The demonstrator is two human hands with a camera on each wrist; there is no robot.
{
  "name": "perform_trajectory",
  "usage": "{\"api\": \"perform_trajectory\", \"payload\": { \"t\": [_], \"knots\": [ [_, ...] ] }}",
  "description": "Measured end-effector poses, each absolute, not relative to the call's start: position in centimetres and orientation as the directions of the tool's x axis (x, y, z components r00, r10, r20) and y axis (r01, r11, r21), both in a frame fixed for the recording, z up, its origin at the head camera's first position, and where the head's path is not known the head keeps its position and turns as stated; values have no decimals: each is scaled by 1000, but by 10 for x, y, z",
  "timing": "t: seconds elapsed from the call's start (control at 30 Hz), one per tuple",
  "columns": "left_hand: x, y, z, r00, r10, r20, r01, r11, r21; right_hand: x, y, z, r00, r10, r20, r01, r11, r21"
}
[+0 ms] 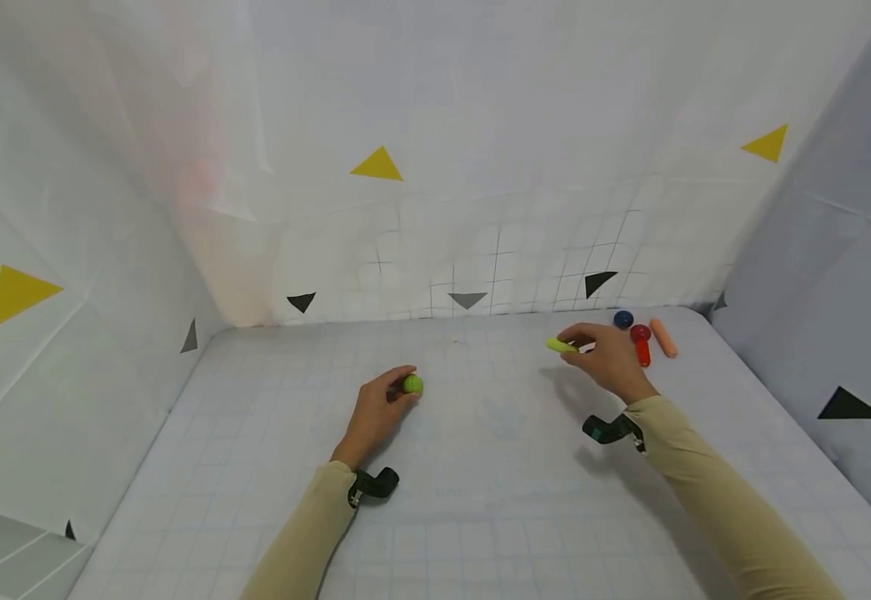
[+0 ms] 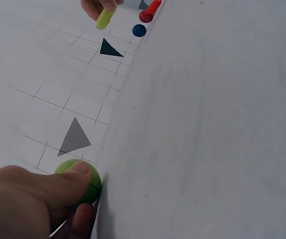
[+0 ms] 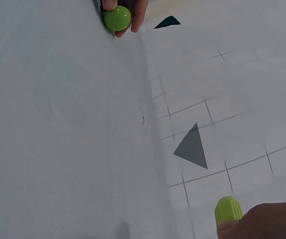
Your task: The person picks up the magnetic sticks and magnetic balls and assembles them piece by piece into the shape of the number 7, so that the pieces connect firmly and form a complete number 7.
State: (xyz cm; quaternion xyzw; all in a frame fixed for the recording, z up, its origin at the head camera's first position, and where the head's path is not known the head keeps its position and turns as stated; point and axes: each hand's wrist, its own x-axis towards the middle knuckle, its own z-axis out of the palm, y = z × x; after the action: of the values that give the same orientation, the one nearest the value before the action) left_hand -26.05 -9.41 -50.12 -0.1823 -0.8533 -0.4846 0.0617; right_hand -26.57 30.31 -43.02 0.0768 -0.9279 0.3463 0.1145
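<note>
On the left of the table, my left hand (image 1: 373, 414) pinches a small green ball (image 1: 415, 384) between thumb and fingers, low at the white surface. A seam line runs across the ball (image 2: 94, 190) in the left wrist view. Farther right, my right hand (image 1: 609, 361) grips a yellow-green stick (image 1: 558, 344) between thumb and fingers, raised above the table with a shadow below. In the right wrist view the stick (image 3: 227, 208) shows a ribbed, rounded end; the rest lies hidden behind the thumb. The ball and the stick are well apart.
Beyond the right hand, near the back right corner, lie a dark blue ball (image 1: 623, 319), a red ball (image 1: 640, 332) against a red stick (image 1: 643, 354), and an orange stick (image 1: 663, 338). White sheeted walls (image 1: 480, 100) with yellow and dark triangles enclose the table's back and sides.
</note>
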Motion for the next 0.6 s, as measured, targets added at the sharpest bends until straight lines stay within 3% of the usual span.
{"api": "perform_trajectory", "payload": {
  "t": [0.6],
  "knots": [
    [-261,-95,-503,-931,254,263,354,457,816,-266,270,-432,-967,-106,232,-243,658,-712]
  ]
}}
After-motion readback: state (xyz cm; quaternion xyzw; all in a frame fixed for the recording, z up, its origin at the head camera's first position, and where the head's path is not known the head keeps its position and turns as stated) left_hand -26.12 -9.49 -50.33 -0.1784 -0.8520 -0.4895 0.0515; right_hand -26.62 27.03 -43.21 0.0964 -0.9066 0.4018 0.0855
